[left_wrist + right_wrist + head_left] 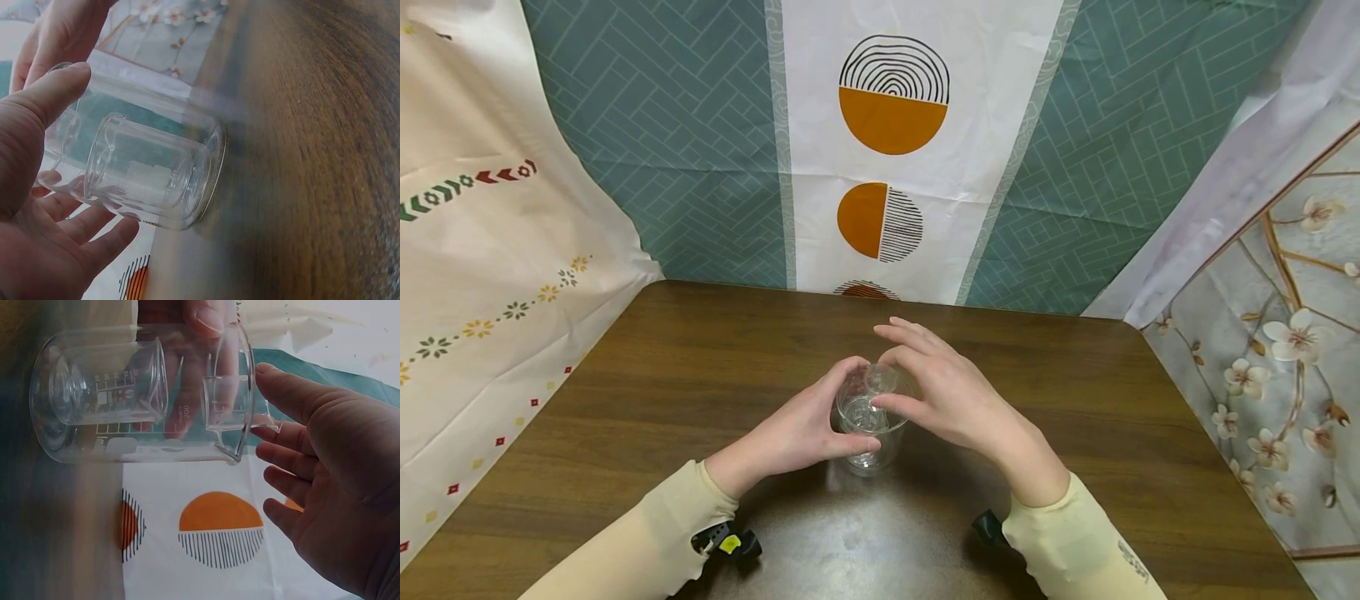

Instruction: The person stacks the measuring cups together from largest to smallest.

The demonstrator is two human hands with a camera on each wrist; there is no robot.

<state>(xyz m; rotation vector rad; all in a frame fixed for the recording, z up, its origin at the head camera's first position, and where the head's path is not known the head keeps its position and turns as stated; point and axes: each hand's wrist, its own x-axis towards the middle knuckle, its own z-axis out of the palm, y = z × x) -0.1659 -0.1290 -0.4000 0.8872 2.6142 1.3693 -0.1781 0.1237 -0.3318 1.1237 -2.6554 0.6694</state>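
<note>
A large clear glass beaker (867, 458) with white volume markings stands upright on the wooden table. My left hand (793, 429) grips it near the top, thumb on the near side and fingers round the far side. Inside, at the bottom, sits a medium glass beaker (119, 384), also marked with a scale. At the large beaker's mouth is a tiny glass beaker (226, 412), partly below the rim and above the medium one. My right hand (943, 387) pinches its top between thumb and index finger, the other fingers spread.
The brown wooden table (700, 367) extends around the beakers. A teal and white patterned cloth (700, 167) hangs behind it, with a cream cloth (490, 275) on the left and a floral one (1262, 417) on the right. Dark straps circle both sleeves.
</note>
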